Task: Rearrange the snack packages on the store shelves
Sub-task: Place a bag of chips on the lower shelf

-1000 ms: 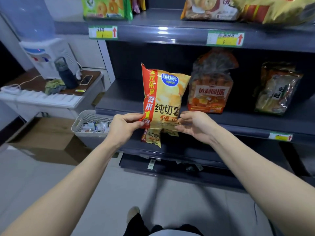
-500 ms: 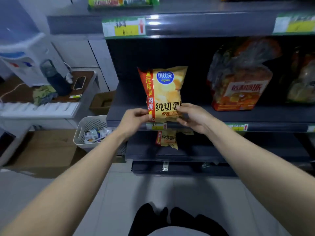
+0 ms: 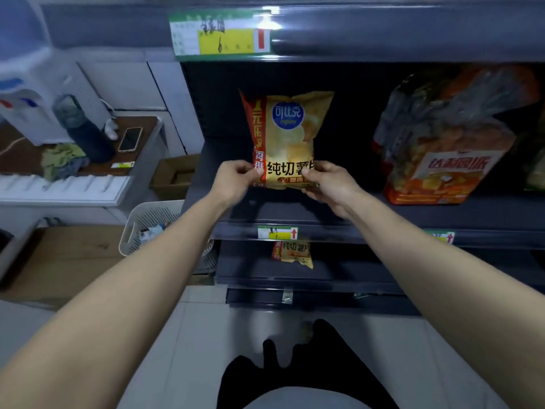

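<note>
Placement in progress, not complete: the left hand (image 3: 236, 180) and right hand (image 3: 328, 184) each pinch a lower corner of the yellow chip bag (image 3: 287, 137), upright over the middle shelf (image 3: 339, 212) and unreleased, while a matching bag (image 3: 292, 252) remains on the shelf below.

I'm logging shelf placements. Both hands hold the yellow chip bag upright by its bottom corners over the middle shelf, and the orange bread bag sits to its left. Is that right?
One detail is wrong. In the head view, the orange bread bag sits to the right of the yellow chip bag, not its left. The left hand and right hand do hold it upright by its bottom corners over the middle shelf.
</note>
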Available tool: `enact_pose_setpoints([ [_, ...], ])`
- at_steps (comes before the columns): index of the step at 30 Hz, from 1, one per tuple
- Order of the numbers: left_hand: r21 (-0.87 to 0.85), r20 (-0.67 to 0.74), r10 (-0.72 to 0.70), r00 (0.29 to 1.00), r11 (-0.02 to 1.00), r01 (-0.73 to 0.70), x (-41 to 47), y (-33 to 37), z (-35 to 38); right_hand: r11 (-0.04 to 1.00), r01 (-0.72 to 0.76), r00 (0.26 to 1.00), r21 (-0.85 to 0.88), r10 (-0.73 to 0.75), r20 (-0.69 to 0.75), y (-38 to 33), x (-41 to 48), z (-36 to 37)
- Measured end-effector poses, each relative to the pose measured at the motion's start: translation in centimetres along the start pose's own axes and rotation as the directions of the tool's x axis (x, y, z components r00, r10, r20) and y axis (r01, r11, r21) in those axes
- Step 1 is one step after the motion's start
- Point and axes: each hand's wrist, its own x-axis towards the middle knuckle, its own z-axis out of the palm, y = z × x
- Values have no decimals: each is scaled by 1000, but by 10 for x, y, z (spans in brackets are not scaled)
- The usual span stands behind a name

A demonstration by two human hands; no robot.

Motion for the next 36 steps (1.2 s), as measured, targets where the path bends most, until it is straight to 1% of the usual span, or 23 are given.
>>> enact_pose_setpoints([
  [4,30,-47,2,999,1000,0,26,-8,7,990,10,1000,-138,-11,-8,3,27,1],
  [12,12,-142,-4,990,1000,6,66,-42,33,972,65,997,-226,-74,-30,20,73,-1],
  [18,65,-170,-18,985,997,29,108,-48,37,940,106,992,-325,-122,-30,13,105,5],
  [22,24,-191,24,981,1000,-20,127,-57,40,928,135,990,-346,-136,22,12,121,9],
  [24,38,-198,41,979,999,-34,138,-59,38,927,155,988,-342,-151,39,8,127,12],
  [30,84,-234,13,972,996,7,169,-56,31,917,137,990,-375,-112,89,-6,146,20],
  [36,87,-249,-7,968,996,29,179,-56,33,907,126,992,-402,-102,81,-2,155,22],
])
